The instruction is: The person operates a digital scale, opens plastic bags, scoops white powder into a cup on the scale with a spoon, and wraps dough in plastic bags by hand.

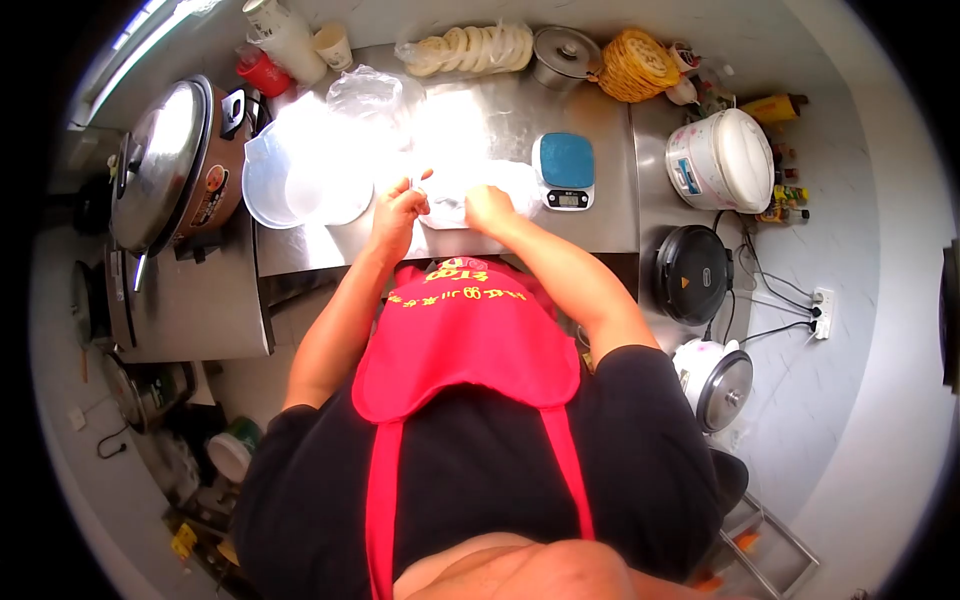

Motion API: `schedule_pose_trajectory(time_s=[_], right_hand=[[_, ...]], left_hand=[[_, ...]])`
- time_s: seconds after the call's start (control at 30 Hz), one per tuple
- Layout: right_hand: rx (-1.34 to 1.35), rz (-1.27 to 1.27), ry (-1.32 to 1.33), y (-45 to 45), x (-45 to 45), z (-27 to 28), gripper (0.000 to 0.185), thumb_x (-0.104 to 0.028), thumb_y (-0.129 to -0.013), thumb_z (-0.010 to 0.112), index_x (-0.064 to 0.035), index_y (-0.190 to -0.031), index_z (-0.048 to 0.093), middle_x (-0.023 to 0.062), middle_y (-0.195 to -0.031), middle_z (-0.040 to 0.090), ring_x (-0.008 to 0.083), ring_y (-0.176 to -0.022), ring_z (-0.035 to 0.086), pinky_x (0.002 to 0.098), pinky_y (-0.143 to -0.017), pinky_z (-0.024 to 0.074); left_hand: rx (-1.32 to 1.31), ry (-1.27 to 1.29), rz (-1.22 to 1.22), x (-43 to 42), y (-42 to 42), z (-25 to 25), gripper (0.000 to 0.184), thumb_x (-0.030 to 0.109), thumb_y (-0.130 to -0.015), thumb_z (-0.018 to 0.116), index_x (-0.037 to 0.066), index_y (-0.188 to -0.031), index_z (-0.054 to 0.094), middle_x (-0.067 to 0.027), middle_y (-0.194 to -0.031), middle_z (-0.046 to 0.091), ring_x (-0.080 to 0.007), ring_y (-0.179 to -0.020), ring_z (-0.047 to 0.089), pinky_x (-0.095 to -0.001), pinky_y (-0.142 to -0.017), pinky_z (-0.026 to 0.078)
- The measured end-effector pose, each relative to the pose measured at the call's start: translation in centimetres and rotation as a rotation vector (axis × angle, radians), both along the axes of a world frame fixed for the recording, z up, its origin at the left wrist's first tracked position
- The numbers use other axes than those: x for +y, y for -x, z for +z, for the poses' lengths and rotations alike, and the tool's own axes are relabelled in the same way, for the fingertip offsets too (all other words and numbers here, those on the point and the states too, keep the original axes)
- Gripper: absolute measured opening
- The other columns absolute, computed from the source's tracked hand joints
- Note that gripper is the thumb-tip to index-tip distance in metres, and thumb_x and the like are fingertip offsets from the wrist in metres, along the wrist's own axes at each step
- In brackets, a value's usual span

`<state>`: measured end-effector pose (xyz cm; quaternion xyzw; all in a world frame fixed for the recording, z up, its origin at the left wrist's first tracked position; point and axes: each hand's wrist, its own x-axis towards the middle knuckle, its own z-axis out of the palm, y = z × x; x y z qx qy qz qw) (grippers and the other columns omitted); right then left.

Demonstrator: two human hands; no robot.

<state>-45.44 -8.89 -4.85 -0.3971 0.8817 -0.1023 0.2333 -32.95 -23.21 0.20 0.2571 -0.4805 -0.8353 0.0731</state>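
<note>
Near the front edge of the steel counter [600,225], a clear plastic bag [450,205] lies between my two hands, partly washed out by glare. My left hand [402,205] is closed at the bag's left side, its fingers curled together with the thumb side up. At the bag's right part, my right hand [488,208] is closed on the plastic. What the bag contains is too bright to make out. Just right of it sits a kitchen scale [565,160] with a blue top and nothing on it. A translucent tub [285,180] stands to the left of my left hand.
Behind are a crumpled plastic bag [365,92], bagged pale discs [470,50], a lidded pot [566,52] and a woven yellow item [637,65]. A large cooker [170,165] stands left. A white cooker [722,160] and black round appliance [692,274] stand right.
</note>
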Motion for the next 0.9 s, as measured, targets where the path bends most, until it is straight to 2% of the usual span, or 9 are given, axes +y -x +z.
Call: schedule_pose_trajectory(time_s=[0.03, 0.17, 0.3, 0.47, 0.5, 0.63, 0.7, 0.77, 0.9], right_hand=[[-0.011, -0.073, -0.018, 1.0, 0.7, -0.7, 0.019, -0.010, -0.075, 0.058, 0.0009, -0.081, 0.072, 0.0252, -0.088, 0.068, 0.0375, -0.085, 0.069, 0.0447, -0.076, 0.0553], [0.031, -0.049, 0.066, 3.5, 2.9, 0.1, 0.024, -0.015, -0.079, 0.056, 0.0058, -0.077, 0.070, 0.0304, -0.078, 0.065, 0.0437, -0.077, 0.067, 0.0484, -0.072, 0.0549], [-0.059, -0.124, 0.132, 0.9, -1.4, 1.5, 0.025, -0.014, -0.079, 0.056, 0.0063, -0.077, 0.069, 0.0309, -0.077, 0.065, 0.0438, -0.077, 0.067, 0.0480, -0.072, 0.0550], [-0.092, -0.203, -0.063, 1.5, -0.9, -0.9, 0.024, -0.010, -0.077, 0.055, 0.0026, -0.089, 0.071, 0.0260, -0.093, 0.068, 0.0402, -0.089, 0.068, 0.0447, -0.080, 0.0545], [-0.059, -0.240, -0.039, 2.0, 0.3, -1.2, 0.023, -0.009, -0.077, 0.055, 0.0027, -0.087, 0.072, 0.0273, -0.091, 0.068, 0.0415, -0.088, 0.068, 0.0456, -0.078, 0.0547], [-0.007, -0.166, 0.028, 2.3, 2.7, 1.7, 0.020, -0.008, -0.075, 0.056, 0.0042, -0.079, 0.072, 0.0293, -0.084, 0.067, 0.0429, -0.083, 0.068, 0.0482, -0.074, 0.0548], [-0.033, -0.139, -0.042, 1.9, 1.7, 1.7, 0.019, -0.007, -0.074, 0.057, 0.0040, -0.080, 0.072, 0.0289, -0.084, 0.067, 0.0425, -0.082, 0.068, 0.0480, -0.074, 0.0549], [-0.057, -0.118, -0.111, 2.0, 1.7, 1.0, 0.019, -0.007, -0.074, 0.058, 0.0038, -0.080, 0.072, 0.0286, -0.084, 0.067, 0.0421, -0.082, 0.068, 0.0478, -0.074, 0.0549], [0.087, -0.040, -0.062, 2.6, 2.9, 1.4, 0.019, -0.006, -0.076, 0.056, 0.0023, -0.082, 0.072, 0.0261, -0.084, 0.068, 0.0396, -0.081, 0.069, 0.0460, -0.073, 0.0557]], left_hand=[[-0.014, -0.003, 0.008, 0.0, -0.2, 0.0, 0.044, 0.001, -0.082, 0.049, -0.009, -0.124, 0.051, -0.0016, -0.075, 0.051, -0.0119, -0.071, 0.047, -0.0254, -0.072, 0.040], [0.002, -0.001, 0.034, 0.2, -0.4, -0.7, 0.043, 0.001, -0.083, 0.048, -0.009, -0.125, 0.051, -0.0016, -0.076, 0.051, -0.0121, -0.071, 0.048, -0.0260, -0.072, 0.041], [0.015, -0.009, 0.031, 0.3, -0.3, -0.1, 0.043, 0.001, -0.082, 0.048, -0.008, -0.124, 0.052, -0.0018, -0.076, 0.051, -0.0125, -0.072, 0.048, -0.0259, -0.073, 0.041], [0.002, -0.022, 0.038, 0.2, -0.4, 0.0, 0.044, 0.001, -0.082, 0.048, -0.009, -0.124, 0.051, -0.0017, -0.076, 0.050, -0.0124, -0.073, 0.048, -0.0257, -0.074, 0.040], [0.000, -0.026, 0.040, 0.3, -0.4, 0.0, 0.044, 0.001, -0.082, 0.048, -0.009, -0.124, 0.051, -0.0017, -0.076, 0.050, -0.0124, -0.073, 0.048, -0.0257, -0.074, 0.040], [0.009, -0.025, 0.030, 0.6, -0.2, 0.2, 0.044, 0.001, -0.081, 0.049, -0.009, -0.124, 0.052, -0.0017, -0.076, 0.050, -0.0121, -0.073, 0.048, -0.0255, -0.074, 0.040], [0.007, -0.020, 0.027, 0.7, -0.1, 0.3, 0.044, 0.002, -0.081, 0.049, -0.009, -0.124, 0.052, -0.0016, -0.075, 0.051, -0.0119, -0.073, 0.048, -0.0253, -0.074, 0.040], [0.016, -0.039, 0.071, 0.7, 0.0, 0.2, 0.038, 0.001, -0.080, 0.052, -0.007, -0.117, 0.056, -0.0009, -0.073, 0.051, -0.0099, -0.067, 0.045, -0.0233, -0.066, 0.037], [-0.004, -0.034, 0.062, 0.6, -0.7, -0.4, 0.042, 0.002, -0.083, 0.050, -0.008, -0.123, 0.052, -0.0015, -0.076, 0.051, -0.0115, -0.072, 0.047, -0.0250, -0.073, 0.039]])
